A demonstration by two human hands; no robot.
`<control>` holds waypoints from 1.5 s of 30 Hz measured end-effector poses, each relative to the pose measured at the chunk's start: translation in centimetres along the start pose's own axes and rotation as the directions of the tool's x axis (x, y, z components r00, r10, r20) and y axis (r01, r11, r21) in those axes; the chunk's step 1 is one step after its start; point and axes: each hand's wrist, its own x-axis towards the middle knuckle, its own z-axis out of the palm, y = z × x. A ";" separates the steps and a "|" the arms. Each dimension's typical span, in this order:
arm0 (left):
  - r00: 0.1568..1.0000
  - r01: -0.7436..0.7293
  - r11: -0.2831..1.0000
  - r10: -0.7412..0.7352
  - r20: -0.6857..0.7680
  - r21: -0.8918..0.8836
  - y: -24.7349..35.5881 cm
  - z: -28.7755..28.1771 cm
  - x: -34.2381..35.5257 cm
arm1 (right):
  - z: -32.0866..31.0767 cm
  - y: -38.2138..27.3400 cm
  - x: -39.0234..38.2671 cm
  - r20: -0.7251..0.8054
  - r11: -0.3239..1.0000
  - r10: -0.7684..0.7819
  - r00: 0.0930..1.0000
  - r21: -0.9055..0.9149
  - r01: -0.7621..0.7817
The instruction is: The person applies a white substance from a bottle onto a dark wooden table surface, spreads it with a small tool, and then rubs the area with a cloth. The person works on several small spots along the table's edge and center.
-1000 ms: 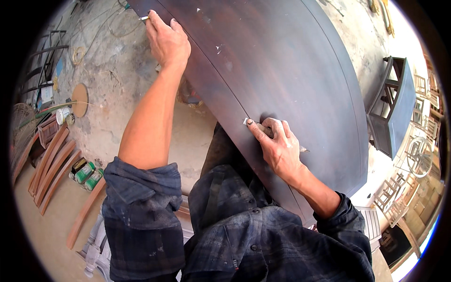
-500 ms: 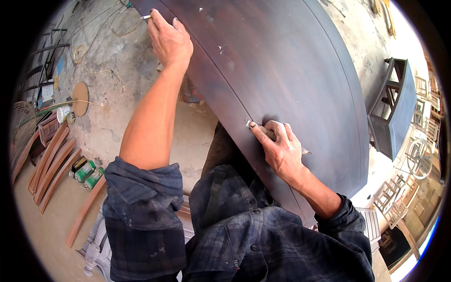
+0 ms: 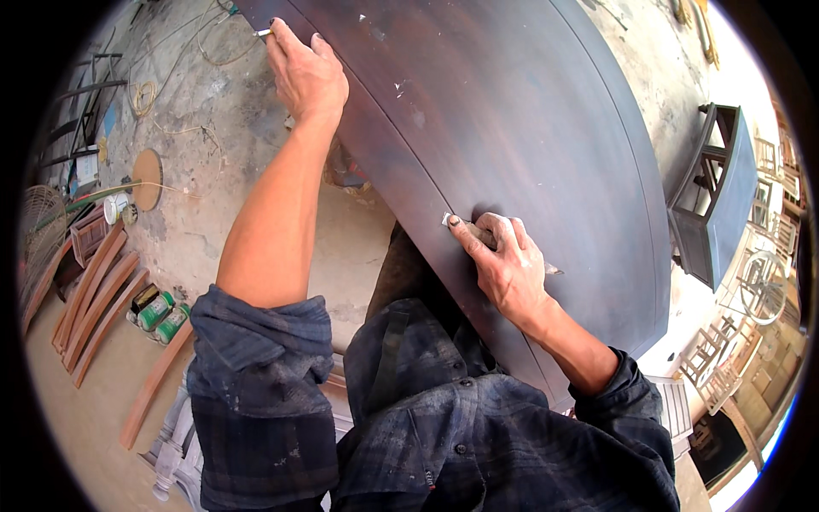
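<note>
A large dark-stained wooden panel [image 3: 512, 111] with a curved outer edge and thin grooves lies in front of me. My left hand [image 3: 309, 81] is at its left edge, fingers curled, with a cigarette [image 3: 264, 32] between them. Over the near part of the panel, my right hand [image 3: 510, 269] is closed round a small scraper [image 3: 483, 236]. The index finger presses toward the scraper's bright flat end, which touches the panel beside the groove. A pointed end shows past the other side of the hand. Most of the handle is hidden in my palm. White specks dot the panel.
Curved wooden strips [image 3: 95, 290] and green cans [image 3: 162, 317] lie on the floor at left, with a round board [image 3: 147, 179] beyond. A dark cabinet frame [image 3: 712, 196] stands at right, near several unfinished chairs [image 3: 717, 363]. Cords [image 3: 145, 98] trail over the concrete.
My right hand and the scraper have slid slightly up and left along the groove. My left hand has barely shifted.
</note>
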 end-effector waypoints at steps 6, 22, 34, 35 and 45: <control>1.000 -0.010 1.000 0.010 0.000 0.007 0.2 -0.1 0.1 | -0.5 -0.2 0.6 0.013 1.000 0.013 1.000 -0.013 -0.013; 1.000 0.008 1.000 -0.008 0.006 0.019 0.2 -0.1 0.0 | -0.4 -0.6 -0.2 0.017 0.999 0.032 0.999 0.009 -0.032; 1.000 0.019 1.000 -0.019 -0.001 -0.010 0.2 0.0 0.1 | -0.4 -0.7 0.4 0.015 0.999 0.032 0.999 0.002 -0.032; 1.000 0.029 0.999 -0.029 0.008 -0.016 0.2 0.0 0.1 | -0.4 -0.7 0.1 0.022 0.999 0.034 0.999 0.008 -0.034; 0.999 0.047 0.999 -0.047 0.022 -0.003 0.3 -0.2 0.1 | -0.5 -0.8 -0.2 0.018 0.999 0.032 0.999 0.004 -0.032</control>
